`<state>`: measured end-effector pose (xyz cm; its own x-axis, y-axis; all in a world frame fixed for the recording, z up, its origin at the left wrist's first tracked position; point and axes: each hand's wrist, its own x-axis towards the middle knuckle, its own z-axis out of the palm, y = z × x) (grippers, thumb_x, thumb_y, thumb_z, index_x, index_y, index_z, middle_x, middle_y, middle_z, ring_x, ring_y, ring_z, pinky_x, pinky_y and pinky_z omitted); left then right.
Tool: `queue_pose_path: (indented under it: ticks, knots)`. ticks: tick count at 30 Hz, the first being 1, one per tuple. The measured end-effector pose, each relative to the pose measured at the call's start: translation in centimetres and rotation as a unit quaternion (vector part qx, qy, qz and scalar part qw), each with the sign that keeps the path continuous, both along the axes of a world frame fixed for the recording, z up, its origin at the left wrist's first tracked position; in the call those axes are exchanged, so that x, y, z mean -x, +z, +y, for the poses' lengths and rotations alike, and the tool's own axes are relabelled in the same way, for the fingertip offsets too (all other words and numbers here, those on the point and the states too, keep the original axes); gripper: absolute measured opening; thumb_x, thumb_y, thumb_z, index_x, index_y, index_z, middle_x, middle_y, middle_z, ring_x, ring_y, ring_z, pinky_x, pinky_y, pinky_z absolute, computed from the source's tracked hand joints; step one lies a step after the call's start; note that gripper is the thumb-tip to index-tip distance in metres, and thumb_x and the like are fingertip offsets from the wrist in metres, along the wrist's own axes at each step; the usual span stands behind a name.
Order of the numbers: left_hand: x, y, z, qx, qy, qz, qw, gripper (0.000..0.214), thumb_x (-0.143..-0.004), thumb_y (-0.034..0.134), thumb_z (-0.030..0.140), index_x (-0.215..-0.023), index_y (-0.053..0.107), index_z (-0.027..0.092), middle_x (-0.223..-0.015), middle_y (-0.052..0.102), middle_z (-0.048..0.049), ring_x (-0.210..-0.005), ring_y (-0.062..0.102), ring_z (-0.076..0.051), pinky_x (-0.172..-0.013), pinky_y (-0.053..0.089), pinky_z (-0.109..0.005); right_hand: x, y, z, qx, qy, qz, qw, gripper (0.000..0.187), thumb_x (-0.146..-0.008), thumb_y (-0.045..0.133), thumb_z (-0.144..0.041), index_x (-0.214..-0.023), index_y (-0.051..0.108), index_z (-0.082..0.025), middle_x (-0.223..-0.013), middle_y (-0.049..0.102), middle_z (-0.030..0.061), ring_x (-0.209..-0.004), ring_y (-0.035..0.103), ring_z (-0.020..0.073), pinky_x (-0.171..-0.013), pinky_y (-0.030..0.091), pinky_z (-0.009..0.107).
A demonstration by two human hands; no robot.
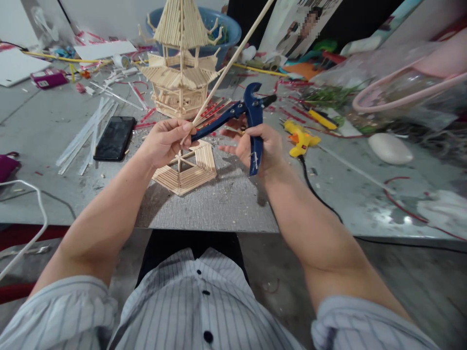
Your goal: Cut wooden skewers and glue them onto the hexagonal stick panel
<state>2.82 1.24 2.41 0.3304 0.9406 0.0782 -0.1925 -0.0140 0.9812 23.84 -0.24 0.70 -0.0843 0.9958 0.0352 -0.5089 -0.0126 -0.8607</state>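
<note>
My left hand (168, 141) is closed in a pinch on a long thin wooden stick (233, 61), which slants up to the right past the top edge. In my right hand (262, 148) is a blue pipe cutter (254, 114), its handles spread apart; the thumb presses one handle while several fingers are loosely extended. The other handle reaches to my left fingertips; whether they grip it is hard to tell. Below my hands a flat hexagonal frame of wooden sticks (182, 182) lies on the table. Behind them stands a tiered pagoda model (180, 73) made of sticks.
A black phone (114, 138) and clear glue sticks (85, 133) lie to the left. On the right are a yellow glue gun (301, 138) with a black cord, a white computer mouse (390, 148) and a pink handle (408, 97). A blue basin (231, 34) stands behind the pagoda.
</note>
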Motion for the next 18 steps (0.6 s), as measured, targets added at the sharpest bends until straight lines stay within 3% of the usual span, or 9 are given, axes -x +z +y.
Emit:
queue_pose_path:
  ticks: [3,6,8,11,13,15,18]
  knots:
    - [-0.1,0.0,-0.1,0.001,-0.010,0.035,0.999,0.018,-0.086,0.056,0.014,-0.068,0.060,0.013,-0.052,0.051,0.0056,-0.048,0.052,-0.003,-0.071,0.053,-0.024,0.0,0.1,-0.2,0.027,0.043,0.048,0.998,0.014,-0.055,0.049,-0.029,-0.069,0.045,-0.028,-0.084,0.068,-0.0020,-0.093,0.062,0.0230,-0.077,0.050,0.046]
    - [-0.2,-0.1,-0.3,0.006,-0.047,0.112,0.993,0.015,-0.082,0.061,0.016,-0.068,0.064,0.013,-0.052,0.054,0.0034,-0.050,0.052,-0.005,-0.063,0.047,-0.022,0.2,0.1,-0.4,-0.002,0.088,0.095,0.992,0.014,-0.055,0.045,-0.030,-0.068,0.044,-0.027,-0.081,0.067,0.0008,-0.091,0.062,0.0236,-0.076,0.050,0.048]
    - [-0.2,0.0,-0.3,0.000,-0.063,0.159,0.985,0.014,-0.080,0.064,0.019,-0.067,0.065,0.013,-0.053,0.056,0.0022,-0.051,0.052,-0.006,-0.061,0.044,-0.023,0.3,-0.1,-0.2,-0.011,0.064,0.107,0.992,0.012,-0.056,0.042,-0.028,-0.068,0.042,-0.026,-0.078,0.066,0.0018,-0.087,0.062,0.0226,-0.075,0.049,0.047]
    - [0.0,0.4,-0.3,-0.004,-0.045,0.220,0.974,0.013,-0.078,0.065,0.019,-0.066,0.066,0.013,-0.059,0.060,0.0004,-0.055,0.053,-0.007,-0.062,0.042,-0.023,0.1,-0.5,0.8,0.049,-0.086,0.089,0.991,0.007,-0.062,0.039,-0.022,-0.068,0.042,-0.023,-0.073,0.060,0.0015,-0.076,0.059,0.0181,-0.072,0.050,0.041]
    - [0.1,0.7,-0.3,0.003,-0.011,0.280,0.960,0.010,-0.075,0.066,0.019,-0.067,0.067,0.013,-0.061,0.061,0.0003,-0.057,0.052,-0.007,-0.062,0.041,-0.024,-0.4,-0.6,1.5,0.086,-0.219,0.063,0.970,0.004,-0.065,0.039,-0.020,-0.068,0.042,-0.021,-0.073,0.054,0.0002,-0.072,0.055,0.0143,-0.070,0.048,0.036]
    - [0.2,0.8,-0.2,0.003,0.020,0.363,0.932,0.009,-0.073,0.067,0.021,-0.068,0.068,0.014,-0.060,0.060,0.0008,-0.056,0.050,-0.007,-0.061,0.039,-0.024,-1.0,-0.4,2.0,0.102,-0.314,0.041,0.943,0.002,-0.070,0.041,-0.021,-0.068,0.041,-0.021,-0.073,0.049,-0.0010,-0.070,0.052,0.0125,-0.065,0.045,0.032]
    - [0.2,0.5,-0.1,-0.022,0.022,0.484,0.875,0.015,-0.071,0.068,0.028,-0.069,0.070,0.014,-0.058,0.058,0.0009,-0.056,0.048,-0.009,-0.059,0.036,-0.024,-1.6,-0.1,2.2,0.097,-0.386,0.027,0.917,0.009,-0.074,0.042,-0.023,-0.067,0.036,-0.021,-0.071,0.041,-0.0026,-0.067,0.048,0.0114,-0.062,0.042,0.029]
